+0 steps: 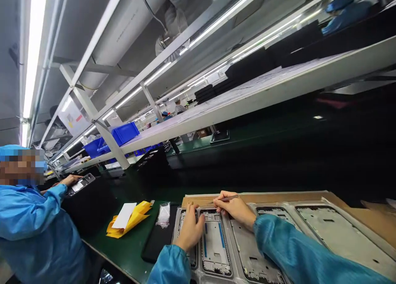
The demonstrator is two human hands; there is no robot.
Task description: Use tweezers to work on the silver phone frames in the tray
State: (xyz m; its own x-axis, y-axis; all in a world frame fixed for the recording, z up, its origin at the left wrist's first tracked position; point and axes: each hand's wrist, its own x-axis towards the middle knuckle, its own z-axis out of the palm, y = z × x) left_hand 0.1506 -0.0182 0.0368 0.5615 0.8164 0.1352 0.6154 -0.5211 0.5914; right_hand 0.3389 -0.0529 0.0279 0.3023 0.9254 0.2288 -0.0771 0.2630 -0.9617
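- Green workbench (123, 251): your surface; it bears the plastic tray (233, 255) in front of you.
- Phone frame (213, 251): lies in the tray, between your hands, with blue strips (221, 235) on its face. Expect it to be light, thin and stiff but easily bent or scratched; grip by the long outer edges, clear of the strips.
- Your left hand (190, 230): fingers part-curled at the frame's upper left; whether they pinch anything, you cannot tell from this view.
- Your right hand (233, 207): fingers closed around the tweezers (230, 198), tips pointing left. Treat these as slim and rigid.
- Left of the tray: black pad (157, 238) with a clear bag (163, 214); beyond, yellow envelopes (133, 220).
- Farther: a co-worker (40, 218) at left; blue bins (125, 133) on the shelf (235, 106).
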